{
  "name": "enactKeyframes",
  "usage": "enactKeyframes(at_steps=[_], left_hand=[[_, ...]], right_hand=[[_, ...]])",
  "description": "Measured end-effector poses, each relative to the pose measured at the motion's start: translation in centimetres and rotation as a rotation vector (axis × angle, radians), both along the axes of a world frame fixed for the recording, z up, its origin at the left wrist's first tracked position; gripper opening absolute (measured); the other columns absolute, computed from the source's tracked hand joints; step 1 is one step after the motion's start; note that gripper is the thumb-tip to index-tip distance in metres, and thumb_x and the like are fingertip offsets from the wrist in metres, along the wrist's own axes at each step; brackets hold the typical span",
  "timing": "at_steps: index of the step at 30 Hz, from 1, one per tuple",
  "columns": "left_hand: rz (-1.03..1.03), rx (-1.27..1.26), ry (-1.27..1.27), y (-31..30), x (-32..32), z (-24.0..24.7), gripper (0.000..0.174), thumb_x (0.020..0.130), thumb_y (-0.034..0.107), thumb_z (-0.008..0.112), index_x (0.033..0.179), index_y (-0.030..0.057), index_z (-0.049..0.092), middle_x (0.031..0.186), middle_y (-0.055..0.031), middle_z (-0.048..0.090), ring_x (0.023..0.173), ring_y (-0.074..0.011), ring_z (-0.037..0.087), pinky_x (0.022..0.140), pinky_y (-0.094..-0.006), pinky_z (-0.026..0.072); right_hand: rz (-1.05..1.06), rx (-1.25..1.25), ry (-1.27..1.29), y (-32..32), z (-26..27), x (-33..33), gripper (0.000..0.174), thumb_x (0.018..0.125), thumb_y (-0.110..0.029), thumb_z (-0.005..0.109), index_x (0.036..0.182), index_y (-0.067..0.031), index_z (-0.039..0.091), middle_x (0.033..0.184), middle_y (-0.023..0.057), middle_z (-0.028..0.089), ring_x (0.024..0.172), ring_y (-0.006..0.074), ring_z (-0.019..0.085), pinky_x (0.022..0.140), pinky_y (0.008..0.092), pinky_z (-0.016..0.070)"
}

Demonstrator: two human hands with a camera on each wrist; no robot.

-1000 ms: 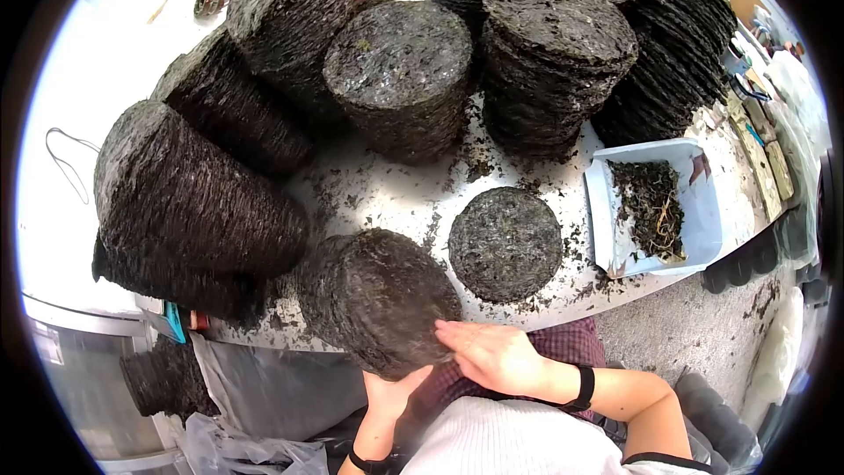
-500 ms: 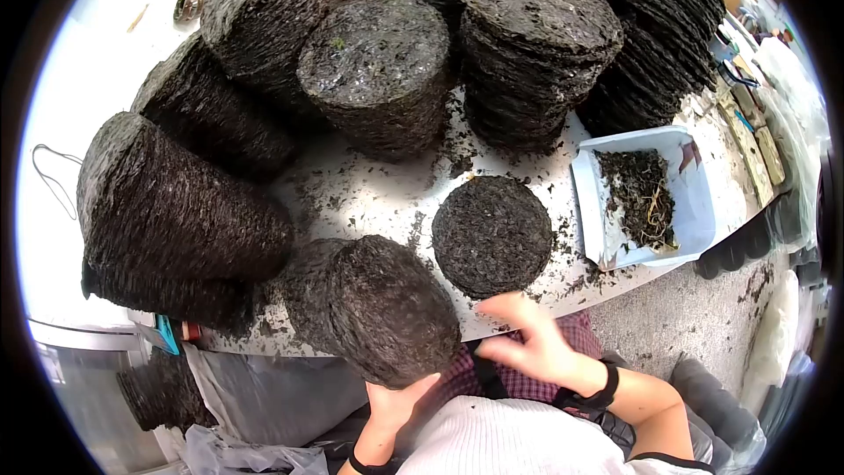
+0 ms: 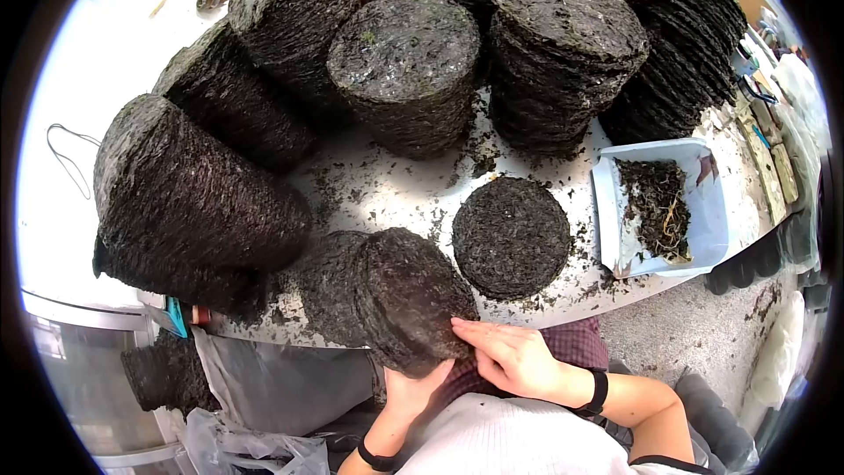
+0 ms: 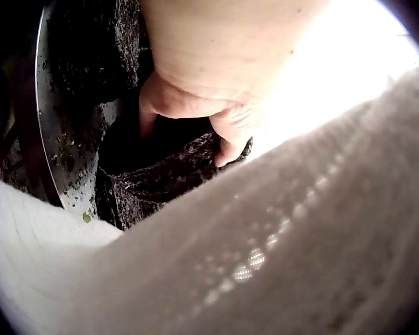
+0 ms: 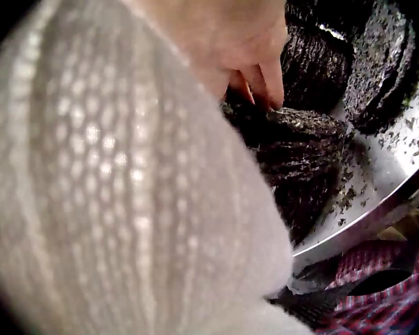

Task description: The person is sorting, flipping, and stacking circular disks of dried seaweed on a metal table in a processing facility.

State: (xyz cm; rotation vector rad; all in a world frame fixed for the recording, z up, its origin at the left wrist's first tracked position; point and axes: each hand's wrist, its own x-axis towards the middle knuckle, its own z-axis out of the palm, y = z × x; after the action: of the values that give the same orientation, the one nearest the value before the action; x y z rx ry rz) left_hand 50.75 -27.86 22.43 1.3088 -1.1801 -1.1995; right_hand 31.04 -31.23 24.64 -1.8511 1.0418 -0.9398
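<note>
Round dark sheets stand in a tilted bundle (image 3: 409, 299) at the near table edge. The left hand (image 3: 415, 394) grips it from below; in the left wrist view the left hand (image 4: 195, 105) has thumb and fingers spread around a dark bundle (image 4: 160, 174). The right hand (image 3: 519, 359) touches the bundle's right edge with its fingertips, thumb beneath. In the right wrist view the right hand's fingers (image 5: 265, 87) meet the layered edge (image 5: 307, 129). Behind the bundle leans another dark stack (image 3: 330, 290). To the right lies a round dark pile (image 3: 512, 237).
Tall dark stacks (image 3: 404, 70) line the back and left of the white table (image 3: 378, 180). A pale blue bin (image 3: 708, 211) with dark scraps stands at the right. Crumbs lie scattered over the table, and clear plastic (image 3: 255, 449) hangs at lower left.
The right hand moved away from the bundle towards the round pile, then returned to the bundle's edge. The held bundle now stands apart from the stack behind it and looks thinner.
</note>
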Motion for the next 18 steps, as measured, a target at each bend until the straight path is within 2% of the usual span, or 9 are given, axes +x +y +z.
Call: enactKeyframes(at_steps=[2, 5, 6, 8, 10, 11, 13, 15, 18], left_hand=[[-0.023, 0.033, -0.005, 0.2, 0.5, 0.1, 0.063, 0.069, -0.003, 0.077, 0.124, -0.0016, 0.047, 0.118, -0.0114, 0.057, 0.108, -0.0216, 0.055, 0.098, -0.0371, 0.043], [-0.041, 0.063, -0.022, 0.4, 2.2, 0.8, 0.065, 0.068, -0.003, 0.078, 0.124, -0.0025, 0.046, 0.119, -0.0115, 0.057, 0.108, -0.0216, 0.056, 0.097, -0.0371, 0.0433], [-0.048, 0.058, -0.051, 0.3, 2.4, 1.3, 0.065, 0.067, -0.003, 0.079, 0.124, -0.0028, 0.046, 0.118, -0.0113, 0.057, 0.107, -0.0215, 0.056, 0.097, -0.0368, 0.0435], [-0.06, 0.089, -0.052, 0.9, 2.9, 0.6, 0.068, 0.066, -0.002, 0.081, 0.125, -0.0029, 0.046, 0.119, -0.0111, 0.056, 0.108, -0.0217, 0.055, 0.097, -0.037, 0.0434], [-0.066, 0.063, -0.027, 1.0, 2.6, 0.6, 0.071, 0.065, -0.001, 0.082, 0.126, -0.0026, 0.045, 0.12, -0.0112, 0.055, 0.109, -0.0219, 0.055, 0.097, -0.0372, 0.0432], [-0.068, 0.051, -0.016, 1.0, 2.2, 0.7, 0.072, 0.065, -0.001, 0.082, 0.126, -0.0025, 0.044, 0.121, -0.0113, 0.055, 0.109, -0.0219, 0.054, 0.098, -0.0373, 0.0431], [-0.009, 0.04, -0.018, 1.1, 1.3, 1.2, 0.06, 0.066, 0.001, 0.082, 0.118, -0.0029, 0.052, 0.113, -0.0104, 0.06, 0.102, -0.0202, 0.058, 0.092, -0.0359, 0.0458], [0.022, 0.056, 0.058, 1.0, 0.3, 1.6, 0.056, 0.066, 0.003, 0.083, 0.115, -0.0028, 0.056, 0.111, -0.0104, 0.062, 0.1, -0.0198, 0.06, 0.09, -0.0354, 0.0471], [0.03, 0.008, 0.117, 1.4, -0.1, 1.2, 0.056, 0.067, 0.004, 0.083, 0.116, -0.003, 0.056, 0.114, -0.0108, 0.061, 0.103, -0.0205, 0.059, 0.092, -0.0358, 0.0469]], right_hand=[[-0.096, 0.183, -0.034, 0.1, 0.1, -0.6, 0.037, 0.081, 0.001, 0.055, 0.118, -0.0019, 0.059, 0.112, 0.0178, 0.064, 0.097, 0.0287, 0.066, 0.084, 0.0328, 0.0538], [-0.545, 0.384, -0.127, 0.1, -2.3, -3.1, 0.036, 0.09, 0.002, 0.044, 0.123, 0.0011, 0.056, 0.11, 0.0159, 0.067, 0.096, 0.0224, 0.066, 0.084, 0.0306, 0.053], [-0.598, 0.6, -0.476, 0.1, -5.0, -4.7, 0.04, 0.09, 0.001, 0.046, 0.13, 0.0025, 0.049, 0.115, 0.0178, 0.062, 0.103, 0.0216, 0.061, 0.089, 0.0327, 0.0491], [-0.842, 0.449, -0.661, -0.9, -8.2, -5.9, 0.05, 0.088, 0.001, 0.051, 0.137, -0.0008, 0.042, 0.118, 0.0162, 0.055, 0.102, 0.0209, 0.054, 0.091, 0.0335, 0.0448], [-0.868, 0.241, -0.178, -0.5, -7.5, -6.6, 0.057, 0.085, 0.0, 0.057, 0.139, -0.0039, 0.038, 0.121, 0.0144, 0.05, 0.102, 0.021, 0.05, 0.091, 0.033, 0.0423], [-0.79, 0.088, -0.034, -0.5, -4.8, -5.6, 0.051, 0.083, 0.001, 0.06, 0.132, -0.0047, 0.045, 0.124, 0.0147, 0.051, 0.107, 0.0238, 0.051, 0.09, 0.0336, 0.0435], [-0.367, 0.166, -0.161, 0.2, -2.8, -4.2, 0.035, 0.082, -0.004, 0.066, 0.116, -0.0023, 0.058, 0.118, 0.0116, 0.059, 0.106, 0.025, 0.057, 0.089, 0.0354, 0.0468], [0.008, 0.043, -0.068, 0.0, -0.5, -2.0, 0.047, 0.08, -0.02, 0.073, 0.12, -0.0027, 0.057, 0.119, 0.0155, 0.06, 0.108, 0.0286, 0.059, 0.092, 0.0372, 0.0478], [0.134, -0.122, 0.096, 0.2, -0.1, 0.6, 0.053, 0.078, -0.024, 0.073, 0.122, -0.0003, 0.055, 0.129, 0.0169, 0.055, 0.115, 0.0292, 0.056, 0.096, 0.0376, 0.0476]])
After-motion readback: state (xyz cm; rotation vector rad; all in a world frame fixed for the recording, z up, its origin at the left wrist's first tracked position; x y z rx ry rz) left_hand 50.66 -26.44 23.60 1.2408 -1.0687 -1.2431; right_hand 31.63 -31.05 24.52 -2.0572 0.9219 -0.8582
